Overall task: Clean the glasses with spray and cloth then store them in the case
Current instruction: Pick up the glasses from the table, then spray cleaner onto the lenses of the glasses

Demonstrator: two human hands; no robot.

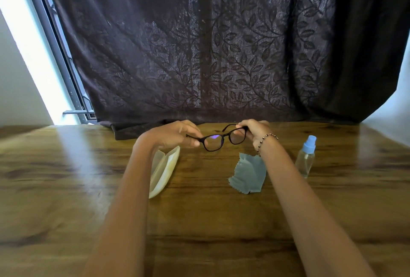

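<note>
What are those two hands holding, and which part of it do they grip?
Black glasses. The left hand pinches one outer end of the frame, the right hand the other, near the hinges.

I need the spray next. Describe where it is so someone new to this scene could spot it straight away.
Start at the wooden table in front of the dark leaf-patterned curtain. Look right of the person's right forearm, past the blue-grey cloth: the spray bottle stands upright there, alone. It is the only clear, standing thing, with a light blue top.
</note>
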